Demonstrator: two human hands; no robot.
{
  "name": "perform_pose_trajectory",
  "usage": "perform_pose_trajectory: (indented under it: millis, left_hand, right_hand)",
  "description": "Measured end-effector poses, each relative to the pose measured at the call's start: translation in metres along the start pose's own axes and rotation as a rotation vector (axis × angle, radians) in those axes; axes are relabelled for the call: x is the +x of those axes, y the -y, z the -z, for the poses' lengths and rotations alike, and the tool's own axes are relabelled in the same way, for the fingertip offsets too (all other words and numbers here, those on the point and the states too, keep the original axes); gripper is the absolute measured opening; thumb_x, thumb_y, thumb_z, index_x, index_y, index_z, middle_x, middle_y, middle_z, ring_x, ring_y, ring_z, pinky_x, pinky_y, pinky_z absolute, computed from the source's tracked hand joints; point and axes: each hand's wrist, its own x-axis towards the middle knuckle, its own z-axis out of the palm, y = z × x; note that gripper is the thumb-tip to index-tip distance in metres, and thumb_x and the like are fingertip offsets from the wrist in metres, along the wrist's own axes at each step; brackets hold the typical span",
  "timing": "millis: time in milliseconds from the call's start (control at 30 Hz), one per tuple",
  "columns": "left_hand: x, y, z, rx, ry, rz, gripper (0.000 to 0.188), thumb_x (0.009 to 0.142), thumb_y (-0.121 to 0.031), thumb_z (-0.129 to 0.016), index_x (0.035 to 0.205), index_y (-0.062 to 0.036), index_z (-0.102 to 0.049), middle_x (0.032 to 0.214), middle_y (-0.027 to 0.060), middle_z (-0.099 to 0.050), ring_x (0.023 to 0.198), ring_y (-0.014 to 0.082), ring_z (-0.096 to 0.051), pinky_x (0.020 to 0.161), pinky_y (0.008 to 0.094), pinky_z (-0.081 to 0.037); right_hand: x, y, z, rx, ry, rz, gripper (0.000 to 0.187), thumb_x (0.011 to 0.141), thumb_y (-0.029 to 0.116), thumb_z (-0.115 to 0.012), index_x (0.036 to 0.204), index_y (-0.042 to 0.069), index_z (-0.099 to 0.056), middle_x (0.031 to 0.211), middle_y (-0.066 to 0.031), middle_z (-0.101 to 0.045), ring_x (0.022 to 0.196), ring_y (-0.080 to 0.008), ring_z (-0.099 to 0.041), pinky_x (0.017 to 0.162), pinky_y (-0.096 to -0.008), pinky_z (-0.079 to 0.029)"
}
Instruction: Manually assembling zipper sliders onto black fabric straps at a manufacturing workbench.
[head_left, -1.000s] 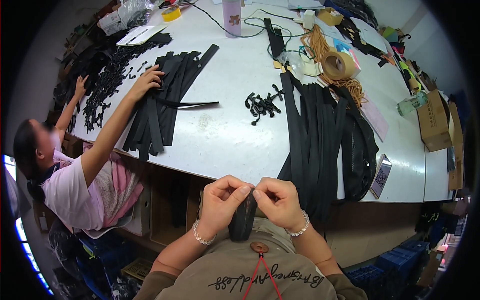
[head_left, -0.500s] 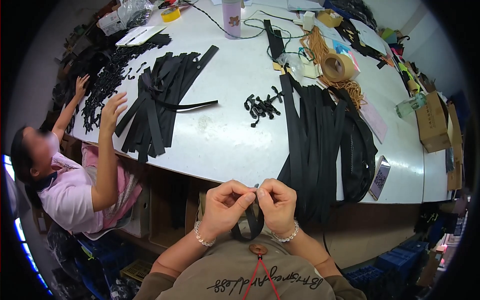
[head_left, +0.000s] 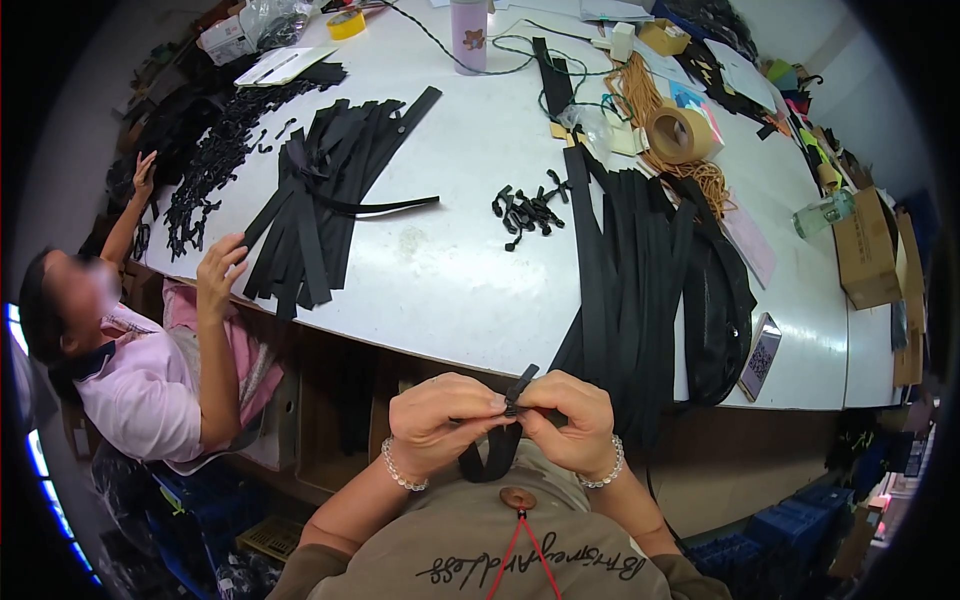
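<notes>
Close to my body, just off the table's near edge, my left hand (head_left: 440, 422) and my right hand (head_left: 572, 422) pinch a narrow black strap (head_left: 488, 458) between thumbs and fingers. Below the fingers the strap hangs in a loop. Its short end points up past my fingertips, and a small dark piece sits where the fingertips meet, too small to name. On the table ahead lies a little heap of small black cord pulls (head_left: 527, 212). Long black straps (head_left: 630, 290) hang over the edge beside my right hand.
A second pile of black straps (head_left: 325, 200) lies left of centre. Beyond it are many small black pulls (head_left: 215, 165). A co-worker (head_left: 150, 370) sits at left, one hand at that pile. A black bag (head_left: 715, 300), phone (head_left: 762, 355), tape roll (head_left: 679, 135) and purple bottle (head_left: 468, 38) lie about.
My hands have moved slightly apart, and the strap's end now shows above my fingers. The co-worker's nearer hand has come down to the left strap pile.
</notes>
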Motion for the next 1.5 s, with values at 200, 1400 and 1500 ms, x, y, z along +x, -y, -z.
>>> perform_pose_trajectory:
  millis: [200,1400,1500]
  left_hand:
    - [-0.001,0.003,0.001,-0.014,0.002,-0.032,0.02,0.065,0.003,-0.076,0.082,-0.0008,-0.066,0.079,0.0096,-0.067,0.071,0.0207,-0.066,0.063,0.0277,-0.052]
    - [-0.017,0.014,-0.009,-0.261,0.052,0.67,0.007,0.081,-0.002,-0.066,0.087,0.0024,-0.065,0.081,0.0049,-0.066,0.071,0.0085,-0.06,0.065,0.02,-0.048]
    - [-0.014,0.017,-0.009,-0.245,-0.013,0.716,0.01,0.082,-0.003,-0.065,0.091,0.0026,-0.066,0.082,0.0049,-0.066,0.071,0.0079,-0.06,0.066,0.0198,-0.049]
  right_hand:
    - [-0.001,0.0,-0.001,-0.037,-0.022,0.028,0.014,0.068,-0.008,-0.063,0.079,-0.001,-0.062,0.07,-0.0087,-0.06,0.058,-0.0142,-0.056,0.052,-0.0228,-0.044]
    - [-0.015,-0.026,-0.031,0.151,-0.192,-0.342,0.009,0.081,0.0,-0.058,0.072,-0.001,-0.056,0.057,0.0017,-0.048,0.051,-0.0007,-0.039,0.043,-0.0196,-0.03]
    - [-0.01,-0.033,-0.029,0.102,-0.187,-0.398,0.011,0.083,0.005,-0.059,0.075,-0.002,-0.057,0.059,0.002,-0.05,0.053,-0.0005,-0.04,0.045,-0.0196,-0.031]
